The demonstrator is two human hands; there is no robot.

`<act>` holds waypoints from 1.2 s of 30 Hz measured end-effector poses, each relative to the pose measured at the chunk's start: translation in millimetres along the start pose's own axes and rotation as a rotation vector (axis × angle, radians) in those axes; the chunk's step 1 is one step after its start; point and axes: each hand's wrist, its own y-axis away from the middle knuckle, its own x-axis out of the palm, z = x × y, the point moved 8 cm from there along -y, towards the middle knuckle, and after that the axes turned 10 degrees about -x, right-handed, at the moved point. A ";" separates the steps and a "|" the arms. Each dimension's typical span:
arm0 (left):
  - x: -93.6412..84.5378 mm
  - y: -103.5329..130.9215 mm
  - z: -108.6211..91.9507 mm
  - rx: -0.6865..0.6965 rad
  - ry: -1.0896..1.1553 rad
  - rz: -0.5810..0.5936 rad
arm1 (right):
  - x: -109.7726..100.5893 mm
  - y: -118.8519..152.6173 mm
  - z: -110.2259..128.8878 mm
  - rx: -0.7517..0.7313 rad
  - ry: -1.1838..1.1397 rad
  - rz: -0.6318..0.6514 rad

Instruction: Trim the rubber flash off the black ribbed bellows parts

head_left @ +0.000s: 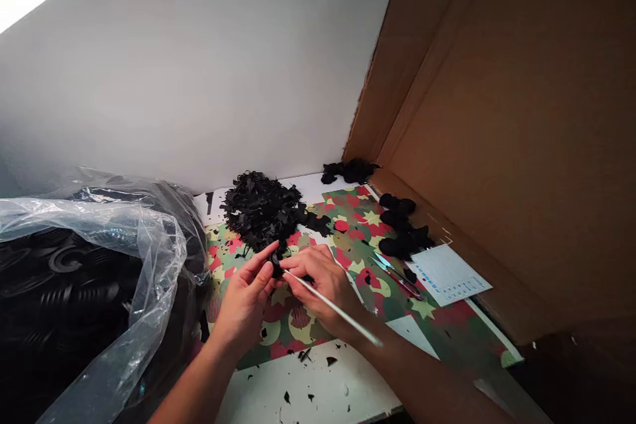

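My left hand (250,288) pinches a small black piece (277,265) between thumb and fingers; its exact kind does not show. In my right hand (320,281) is a thin white stick (338,310), held like a pen. Its tip meets the black piece, and its far end points back toward my right wrist. Just beyond both hands rises a heap of black scraps (261,209). Below the hands lies a patterned camouflage sheet (342,205) in green, red and yellow.
At left, a clear plastic bag (163,252) holds many black ringed parts (74,285). Tweezers or scissors (400,277) lie at right beside a white printed card (450,273). Black bundles (397,222) line a cardboard wall (497,146). Black bits (331,361) dot the white near surface.
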 end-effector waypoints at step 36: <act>3.0 10.1 -4.1 0.400 -0.398 -0.099 | 12.9 16.8 -70.1 0.626 -0.108 -0.130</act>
